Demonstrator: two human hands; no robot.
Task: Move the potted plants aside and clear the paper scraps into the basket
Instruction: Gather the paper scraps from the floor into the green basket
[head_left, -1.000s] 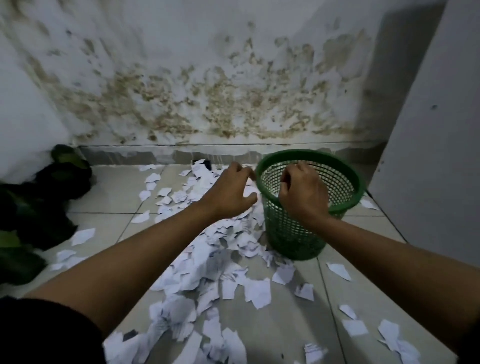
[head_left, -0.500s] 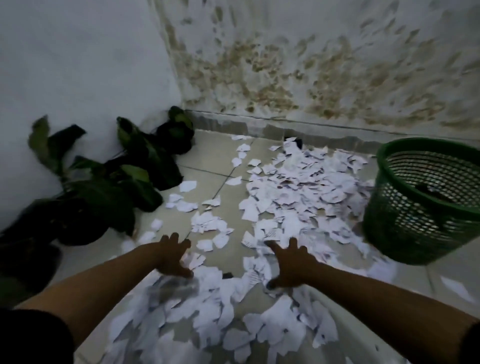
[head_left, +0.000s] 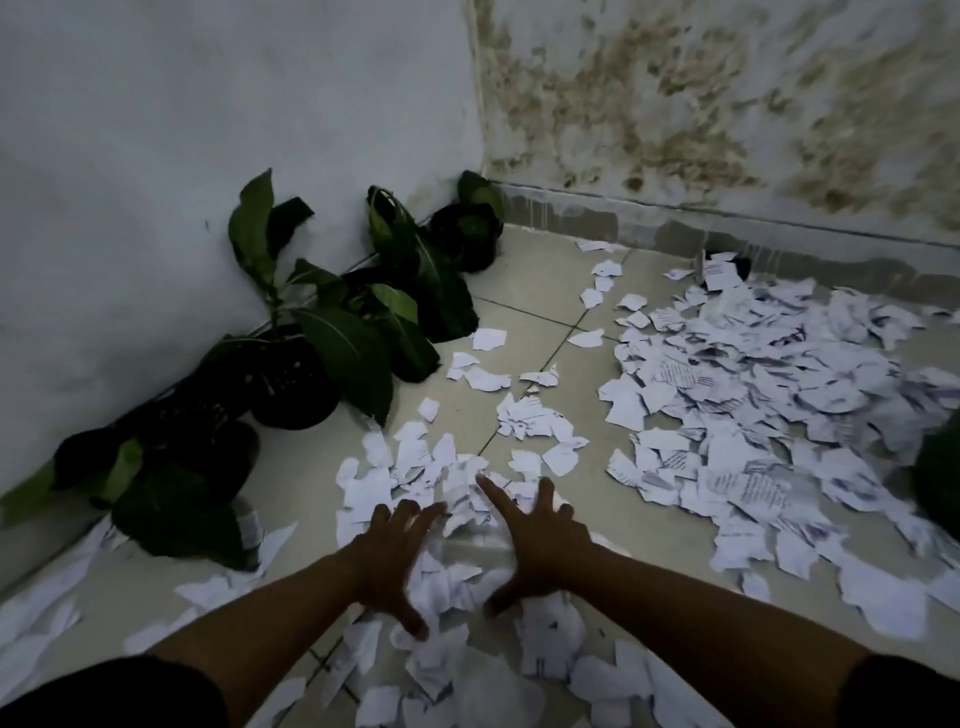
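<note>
both hands lie low in the centre of the frame, palms down, fingers straight and spread wide, holding nothing: the left hand (head_left: 392, 558) and the right hand (head_left: 540, 545) bracket a small heap of torn white paper scraps (head_left: 457, 499) on the pale tiled floor (head_left: 530, 291). a larger drift of printed scraps (head_left: 753, 405) covers the centre right. the dark green plastic basket (head_left: 937, 478) shows only as a blurred edge at the far right, so its rim cannot be judged. the potted plants with broad green leaves in black pots (head_left: 311, 364) stand along the white wall (head_left: 208, 130) at the left, already aside. handling judgement: the scraps are light, thin and limp, slide easily on tile and scatter in any draught. take hold by sweeping both palms inward, pressing the pile between them, then lifting from underneath with cupped fingers.
</note>
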